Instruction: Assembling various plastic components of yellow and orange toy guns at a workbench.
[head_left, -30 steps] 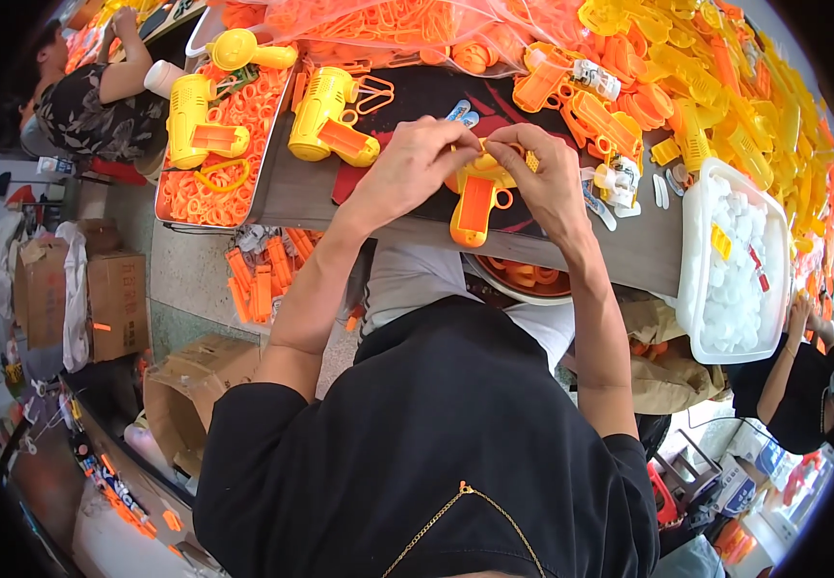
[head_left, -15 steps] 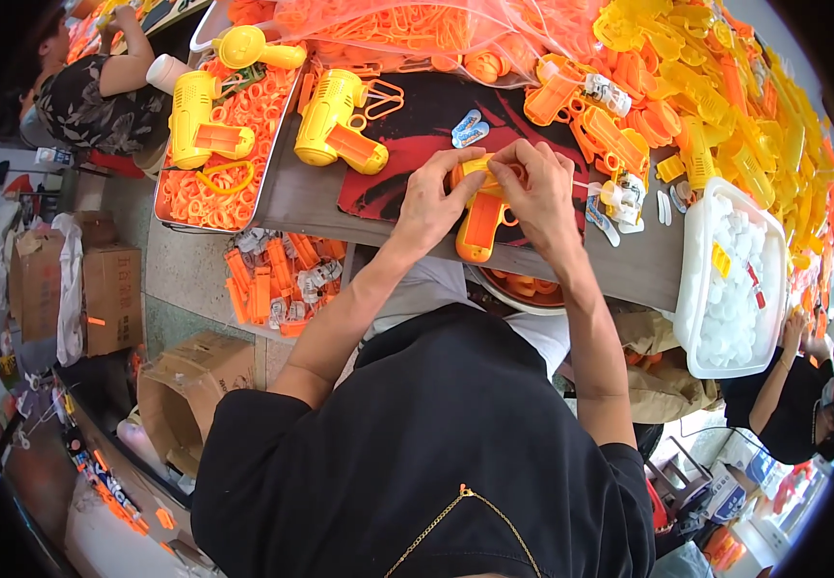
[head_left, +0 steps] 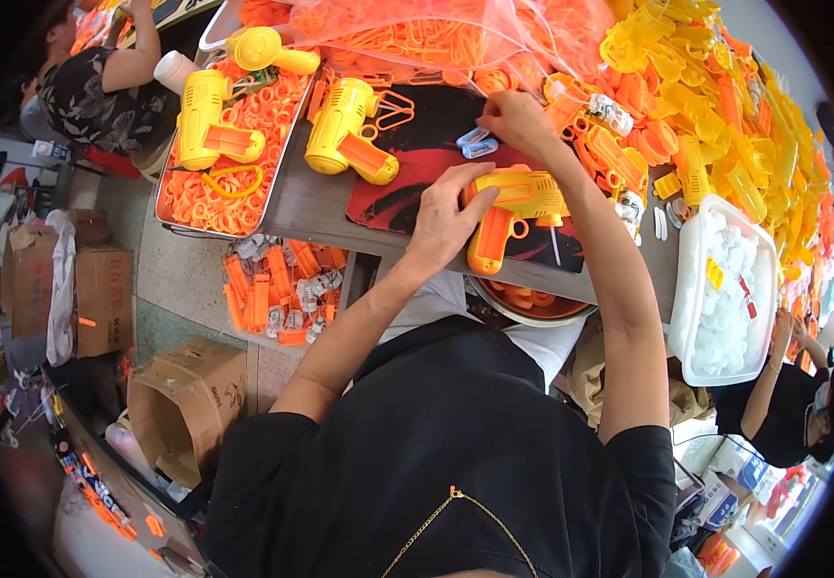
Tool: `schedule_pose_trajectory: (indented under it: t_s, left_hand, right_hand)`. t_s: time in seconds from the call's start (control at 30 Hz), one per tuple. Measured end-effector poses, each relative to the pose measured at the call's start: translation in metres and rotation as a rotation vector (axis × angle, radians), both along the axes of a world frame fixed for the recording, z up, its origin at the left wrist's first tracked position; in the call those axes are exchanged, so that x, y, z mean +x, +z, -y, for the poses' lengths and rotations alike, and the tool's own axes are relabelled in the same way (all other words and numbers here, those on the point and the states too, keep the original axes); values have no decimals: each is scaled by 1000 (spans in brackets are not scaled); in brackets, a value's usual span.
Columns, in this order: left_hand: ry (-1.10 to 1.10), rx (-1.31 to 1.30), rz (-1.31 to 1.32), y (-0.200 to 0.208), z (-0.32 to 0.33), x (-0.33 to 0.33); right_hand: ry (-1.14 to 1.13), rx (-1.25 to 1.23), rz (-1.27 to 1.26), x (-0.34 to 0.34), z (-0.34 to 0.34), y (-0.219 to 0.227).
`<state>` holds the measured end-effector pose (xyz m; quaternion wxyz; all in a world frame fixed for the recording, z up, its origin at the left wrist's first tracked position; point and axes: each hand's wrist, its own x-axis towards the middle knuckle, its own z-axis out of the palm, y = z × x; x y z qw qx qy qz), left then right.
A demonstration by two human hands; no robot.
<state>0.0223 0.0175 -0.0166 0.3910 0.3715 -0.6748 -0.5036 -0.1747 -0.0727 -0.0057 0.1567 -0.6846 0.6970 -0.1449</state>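
My left hand [head_left: 449,214] grips the back end of a yellow toy gun [head_left: 532,196] with an orange handle panel, its handle turned toward me. A thin white strip [head_left: 556,245] shows below the gun's front end. My right hand [head_left: 521,123] is stretched beyond the gun, with its fingertips pinched at the edge of small blue oval stickers [head_left: 477,144]. Part of that pinch is hidden by the fingers. Under them lies a red and black mat [head_left: 393,197]. Another yellow toy gun [head_left: 340,130] lies left of the mat.
A metal tray [head_left: 280,178] of orange rings holds another yellow toy gun [head_left: 203,120]. Orange parts [head_left: 609,154] lie right of the mat, beside a yellow heap [head_left: 735,125]. A white tub [head_left: 682,328] holds pale pieces. Two other people work at the far left and right.
My right hand has left the toy gun and moved away from me to the blue stickers. The gun has turned slightly in my left hand, and its front end now shows.
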Motion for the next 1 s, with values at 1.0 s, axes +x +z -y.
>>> schedule_pose_trajectory:
  t_s: [1.0]
  left_hand:
    - [-277,489,-623,48,28,-8]
  right_hand:
    - [-224,133,1494,6,-144,69]
